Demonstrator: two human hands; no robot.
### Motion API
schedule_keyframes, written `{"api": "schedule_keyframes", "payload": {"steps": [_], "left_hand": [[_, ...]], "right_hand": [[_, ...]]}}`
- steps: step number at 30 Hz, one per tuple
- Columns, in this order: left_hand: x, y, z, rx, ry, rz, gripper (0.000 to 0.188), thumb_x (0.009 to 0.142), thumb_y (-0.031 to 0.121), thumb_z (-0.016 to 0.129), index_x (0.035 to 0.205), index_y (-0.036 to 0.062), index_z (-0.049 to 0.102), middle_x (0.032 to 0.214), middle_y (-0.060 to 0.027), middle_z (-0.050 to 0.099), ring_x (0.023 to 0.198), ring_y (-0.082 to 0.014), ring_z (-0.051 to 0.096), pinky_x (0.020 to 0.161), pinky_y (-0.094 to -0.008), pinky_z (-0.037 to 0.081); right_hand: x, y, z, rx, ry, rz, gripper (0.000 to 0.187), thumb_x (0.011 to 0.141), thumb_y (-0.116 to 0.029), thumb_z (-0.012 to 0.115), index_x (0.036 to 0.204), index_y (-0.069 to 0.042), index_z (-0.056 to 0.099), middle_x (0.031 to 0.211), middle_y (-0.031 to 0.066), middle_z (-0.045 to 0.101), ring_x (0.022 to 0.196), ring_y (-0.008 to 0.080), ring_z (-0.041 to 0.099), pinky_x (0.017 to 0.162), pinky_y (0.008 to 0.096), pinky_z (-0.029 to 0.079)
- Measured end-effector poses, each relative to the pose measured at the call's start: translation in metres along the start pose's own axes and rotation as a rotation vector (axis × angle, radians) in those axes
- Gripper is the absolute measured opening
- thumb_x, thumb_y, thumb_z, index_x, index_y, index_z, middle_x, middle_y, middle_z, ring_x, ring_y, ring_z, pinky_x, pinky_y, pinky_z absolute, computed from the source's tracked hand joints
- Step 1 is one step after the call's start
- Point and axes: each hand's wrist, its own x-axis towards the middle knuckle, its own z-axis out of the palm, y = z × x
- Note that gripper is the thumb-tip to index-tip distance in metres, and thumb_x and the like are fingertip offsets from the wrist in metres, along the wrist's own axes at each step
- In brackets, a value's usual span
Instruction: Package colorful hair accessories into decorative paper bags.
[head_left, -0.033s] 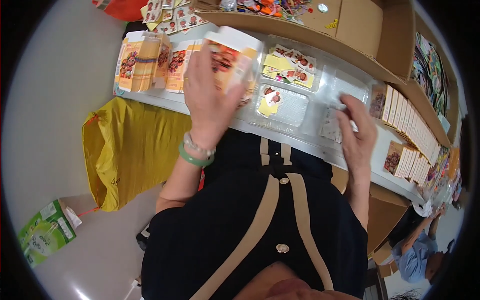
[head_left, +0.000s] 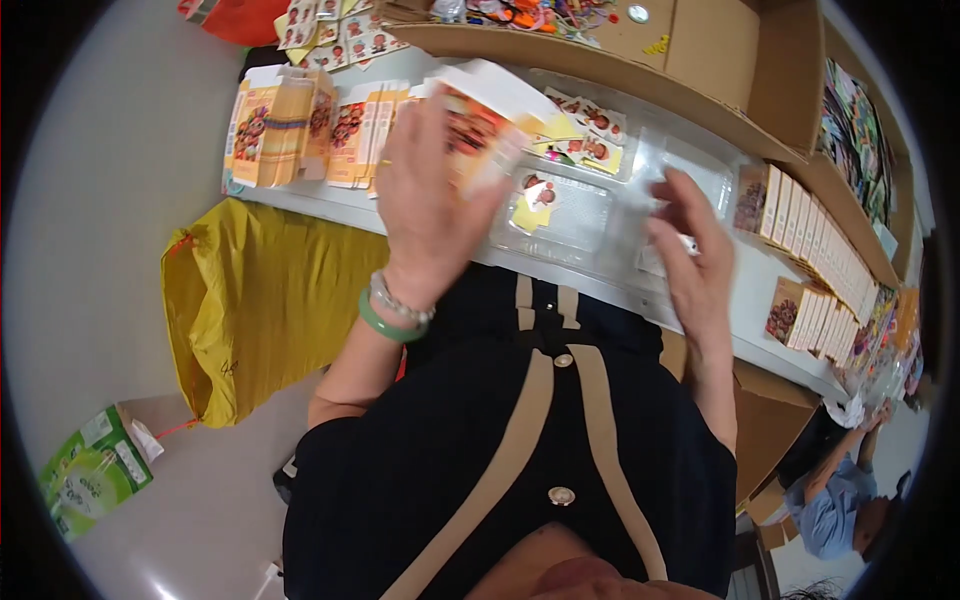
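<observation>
From the head view, the left hand [head_left: 430, 200] is raised over the white table [head_left: 330, 205] with its fingers closed around a small printed carton [head_left: 478, 125], orange and yellow with a white flap, held tilted above the table's near middle. A green bangle and a beaded bracelet sit on that wrist. The right hand [head_left: 690, 250] is lower and to the right, its fingers curled together on the edge of a clear plastic tray [head_left: 570, 215] that lies flat on the table; how tight that grip is I cannot tell, as the hand is blurred. Yellow cards [head_left: 532, 205] with small pictures lie in the tray's compartments. Left of the carton, stacks of flat folded cartons [head_left: 300, 125] stand in a row along the table. To the right, finished boxes [head_left: 810, 250] are lined up on edge in rows. A large cardboard box [head_left: 740, 60] sits behind the tray. Below the table's left end a yellow bag [head_left: 260, 300] rests on the floor, and a green package [head_left: 95, 480] lies well apart from it, nearer the lower left
</observation>
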Motion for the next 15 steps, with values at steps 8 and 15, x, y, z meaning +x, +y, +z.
{"api": "schedule_keyframes", "payload": {"steps": [8, 15], "left_hand": [[-0.014, 0.027, -0.004, -1.404, -0.663, -0.761, 0.061, 0.084, 0.010, 0.067, 0.134, 0.0009, 0.034, 0.123, -0.0133, 0.053, 0.113, -0.0193, 0.053, 0.094, -0.0344, 0.046], [-0.035, 0.025, 0.017, -2.028, -0.995, -1.103, 0.058, 0.088, 0.021, 0.062, 0.134, -0.0006, 0.034, 0.130, -0.0151, 0.048, 0.117, -0.0269, 0.052, 0.099, -0.0412, 0.044]], "right_hand": [[0.018, -0.011, 0.021, 0.716, -0.189, 0.197, 0.030, 0.084, -0.007, 0.064, 0.111, 0.001, 0.054, 0.101, 0.0074, 0.062, 0.087, 0.0093, 0.058, 0.080, 0.0251, 0.047], [0.000, -0.010, 0.030, -0.023, 0.088, -0.370, 0.052, 0.079, 0.000, 0.066, 0.127, 0.000, 0.045, 0.127, 0.0152, 0.050, 0.108, 0.0232, 0.054, 0.088, 0.0346, 0.045]]}}
